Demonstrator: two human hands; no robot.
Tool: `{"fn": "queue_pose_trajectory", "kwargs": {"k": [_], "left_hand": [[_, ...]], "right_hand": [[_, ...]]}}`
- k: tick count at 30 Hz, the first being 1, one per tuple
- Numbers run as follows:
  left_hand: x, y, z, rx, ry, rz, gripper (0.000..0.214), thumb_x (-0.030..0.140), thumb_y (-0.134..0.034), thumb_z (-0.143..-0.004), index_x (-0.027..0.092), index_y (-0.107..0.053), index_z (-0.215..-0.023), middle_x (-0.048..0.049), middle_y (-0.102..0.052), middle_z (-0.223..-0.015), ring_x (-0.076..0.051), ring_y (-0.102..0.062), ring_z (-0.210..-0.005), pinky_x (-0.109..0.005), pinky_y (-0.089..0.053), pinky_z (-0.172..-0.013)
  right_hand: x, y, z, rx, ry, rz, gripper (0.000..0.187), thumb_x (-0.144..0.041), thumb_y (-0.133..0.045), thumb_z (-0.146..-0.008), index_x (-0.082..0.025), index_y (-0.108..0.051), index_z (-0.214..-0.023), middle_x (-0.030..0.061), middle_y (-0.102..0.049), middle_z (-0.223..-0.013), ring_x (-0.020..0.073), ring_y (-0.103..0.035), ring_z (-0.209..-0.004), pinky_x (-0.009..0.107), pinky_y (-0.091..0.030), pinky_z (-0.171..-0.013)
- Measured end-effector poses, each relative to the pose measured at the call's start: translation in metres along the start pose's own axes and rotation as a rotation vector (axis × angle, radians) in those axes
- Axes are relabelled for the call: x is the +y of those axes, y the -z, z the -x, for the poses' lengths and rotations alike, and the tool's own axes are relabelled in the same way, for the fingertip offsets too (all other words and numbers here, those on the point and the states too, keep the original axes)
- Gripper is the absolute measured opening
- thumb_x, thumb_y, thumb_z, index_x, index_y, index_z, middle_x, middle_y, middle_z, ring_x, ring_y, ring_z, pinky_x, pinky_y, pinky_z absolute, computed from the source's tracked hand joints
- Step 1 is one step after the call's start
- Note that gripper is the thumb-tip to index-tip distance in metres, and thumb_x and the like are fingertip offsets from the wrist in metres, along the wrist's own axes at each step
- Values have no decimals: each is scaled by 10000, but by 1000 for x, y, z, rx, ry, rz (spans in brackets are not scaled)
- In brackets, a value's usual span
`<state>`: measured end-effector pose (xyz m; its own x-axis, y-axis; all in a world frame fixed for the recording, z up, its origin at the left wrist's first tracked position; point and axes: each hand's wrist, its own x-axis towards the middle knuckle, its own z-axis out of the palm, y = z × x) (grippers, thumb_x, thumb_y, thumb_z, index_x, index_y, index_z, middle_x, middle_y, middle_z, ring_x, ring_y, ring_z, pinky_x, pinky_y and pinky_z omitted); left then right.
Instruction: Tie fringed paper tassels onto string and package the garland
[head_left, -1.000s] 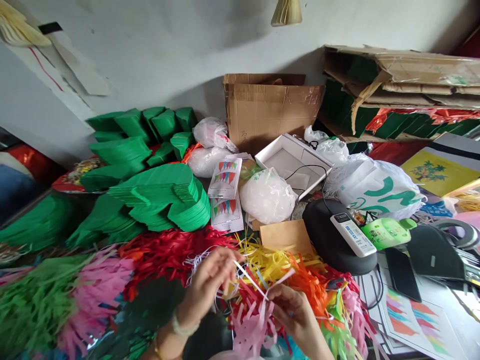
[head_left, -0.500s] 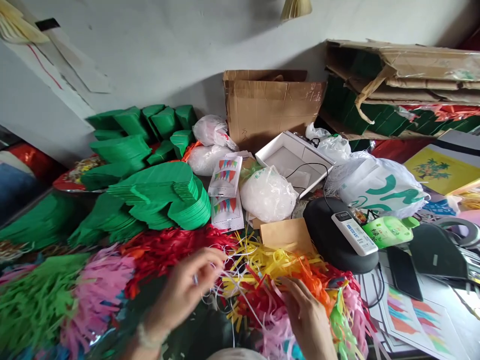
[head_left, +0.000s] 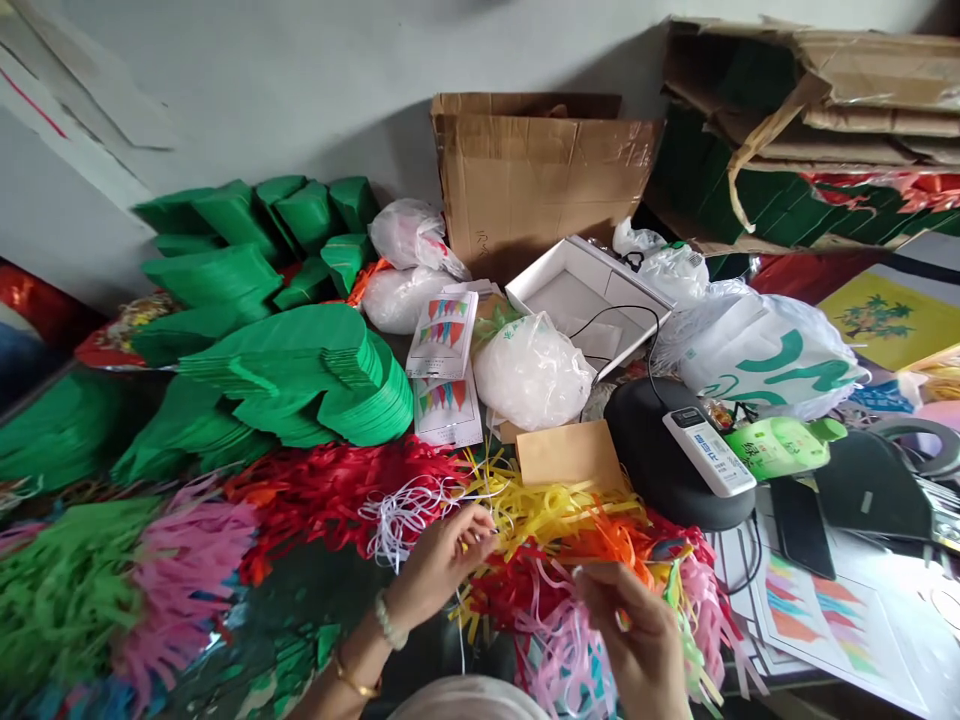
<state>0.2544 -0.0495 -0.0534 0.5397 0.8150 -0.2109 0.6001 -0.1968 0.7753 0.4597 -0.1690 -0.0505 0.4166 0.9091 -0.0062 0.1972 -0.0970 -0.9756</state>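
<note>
My left hand (head_left: pixel 450 560), with bracelets on its wrist, hovers over the yellow paper fringe (head_left: pixel 532 510), fingers curled in. What it pinches, if anything, is too small to make out. Just left of it, a loose tangle of white string (head_left: pixel 405 515) lies on red paper fringe (head_left: pixel 322 500). A strand of string hangs below the left hand. My right hand (head_left: pixel 637 625) has thumb and fingers pinched together, a tiny white bit showing at the tips. Beneath and beside it are pink paper fringe (head_left: pixel 562 640) and orange paper fringe (head_left: pixel 615 540).
Stacks of green cut pieces (head_left: pixel 300 360) fill the left. Behind are a bulging plastic bag (head_left: pixel 532 375), a white box (head_left: pixel 592 290) and a cardboard box (head_left: pixel 540 190). A black case (head_left: pixel 675 460), a green bottle (head_left: pixel 780 447) and a phone (head_left: pixel 802 525) sit right.
My left hand has moved right, away from the white string, which now lies in a tangle on the red fringe. My right hand has shifted slightly right and its fingers are pinched. The view has tilted down.
</note>
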Motion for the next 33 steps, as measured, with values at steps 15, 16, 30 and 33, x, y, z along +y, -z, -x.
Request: {"fn": "queue_pose_trajectory", "kwargs": {"k": [15, 16, 30, 33], "left_hand": [[-60, -80, -41, 20, -119, -481, 51, 206, -652, -804, 183, -625, -840, -68, -632, -981, -262, -609, -921, -426, -514, -805], [-59, -84, -42, 31, -121, -497, 80, 200, -664, -787, 184, -618, -849, -74, -625, -1007, -268, -607, -930, -429, -518, -797], [16, -26, -24, -3, -173, -146, 266, 103, -579, -847, 236, -704, -1040, -43, -750, -906, -214, -686, -857, -354, -524, -832], [26, -19, -17, -28, -74, 256, 245, 279, -653, -852, 219, -679, -1088, -31, -739, -895, -189, -678, -844, -322, -526, -853]], "right_hand": [[24, 13, -23, 80, -44, 256, 349, -492, -605, -867, -190, -710, -727, 6, -628, -575, 132, -504, -472, 218, -430, -481], [25, 15, -23, 80, -44, 255, 350, -495, -608, -866, -190, -709, -726, 6, -625, -573, 133, -504, -472, 220, -427, -479], [23, -15, -33, -305, 67, 207, 271, -329, -538, -939, -209, -738, -801, 74, -697, -991, 132, -624, -647, 222, -488, -596], [20, -22, -32, -335, 59, -3, 254, -357, -600, -906, -178, -704, -758, 31, -652, -719, 143, -590, -645, 223, -467, -607]]}}
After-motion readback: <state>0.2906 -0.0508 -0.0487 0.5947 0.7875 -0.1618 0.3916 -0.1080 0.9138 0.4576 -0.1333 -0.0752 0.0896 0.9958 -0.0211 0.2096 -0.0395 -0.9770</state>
